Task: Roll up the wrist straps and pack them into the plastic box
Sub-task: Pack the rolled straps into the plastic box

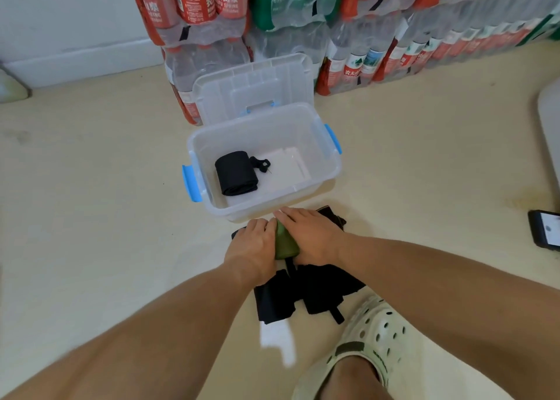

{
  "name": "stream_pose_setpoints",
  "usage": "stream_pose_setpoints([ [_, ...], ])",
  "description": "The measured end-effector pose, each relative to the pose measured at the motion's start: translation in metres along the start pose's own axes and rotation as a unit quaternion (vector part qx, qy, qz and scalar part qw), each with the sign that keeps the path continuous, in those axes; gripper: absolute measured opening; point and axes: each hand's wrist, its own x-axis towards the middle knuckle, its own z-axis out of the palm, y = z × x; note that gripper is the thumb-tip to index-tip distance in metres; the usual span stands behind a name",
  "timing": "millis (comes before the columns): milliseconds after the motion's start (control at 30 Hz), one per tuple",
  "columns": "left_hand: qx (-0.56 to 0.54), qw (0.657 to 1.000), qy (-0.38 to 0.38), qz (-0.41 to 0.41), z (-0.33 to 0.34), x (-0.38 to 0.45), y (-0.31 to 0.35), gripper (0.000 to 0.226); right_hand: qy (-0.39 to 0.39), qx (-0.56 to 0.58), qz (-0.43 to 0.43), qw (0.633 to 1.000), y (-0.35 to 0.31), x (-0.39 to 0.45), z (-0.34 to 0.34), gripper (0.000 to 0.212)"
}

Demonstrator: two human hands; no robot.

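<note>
Two hands (281,239) gripping green wrist strap (285,242) between them, beside plastic box (328,169)

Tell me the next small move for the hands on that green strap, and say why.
Probably keep rolling the green strap tight, then lift it into the plastic box. Both the left hand and right hand press on it atop the black straps on the floor, while one rolled black strap already lies in the open box with room beside it.
</note>
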Motion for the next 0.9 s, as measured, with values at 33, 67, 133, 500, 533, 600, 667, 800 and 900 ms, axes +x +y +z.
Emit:
stream_pose_setpoints([
  [33, 0.005, 1.0, 0.003, 0.0, 0.001, 0.001, 0.0, 0.087, -0.002, 0.003, 0.003, 1.0, -0.001, 0.003, 0.001, 0.114],
  [67, 0.005, 1.0, 0.006, -0.001, 0.001, 0.001, 0.0, 0.087, -0.002, 0.007, 0.006, 1.0, -0.003, 0.006, 0.002, 0.112],
  [133, 0.001, 1.0, 0.007, 0.0, 0.002, 0.004, -0.001, 0.084, 0.006, 0.012, 0.008, 1.0, -0.004, 0.01, 0.004, 0.107],
  [500, -0.063, 0.995, -0.035, -0.067, -0.002, 0.007, -0.011, 0.084, 0.121, 0.094, -0.012, 0.988, 0.002, -0.013, 0.014, 0.094],
  [533, -0.071, 0.995, -0.039, -0.059, -0.005, 0.006, -0.01, 0.083, 0.139, 0.11, -0.013, 0.984, 0.002, -0.019, 0.012, 0.092],
  [600, -0.121, 0.99, -0.04, -0.052, -0.014, 0.004, -0.006, 0.069, 0.179, 0.13, -0.007, 0.975, 0.0, -0.032, 0.009, 0.089],
  [667, -0.223, 0.971, -0.058, -0.069, -0.025, 0.003, 0.0, 0.052, 0.208, 0.143, 0.01, 0.968, 0.0, -0.042, 0.006, 0.087],
  [800, -0.419, 0.899, -0.076, -0.103, -0.044, -0.001, 0.013, 0.037, 0.266, 0.176, 0.008, 0.948, 0.002, -0.063, 0.0, 0.087],
  [900, -0.478, 0.871, -0.07, -0.091, -0.055, -0.006, 0.022, 0.033, 0.314, 0.197, -0.017, 0.929, 0.0, -0.073, -0.004, 0.086],
])
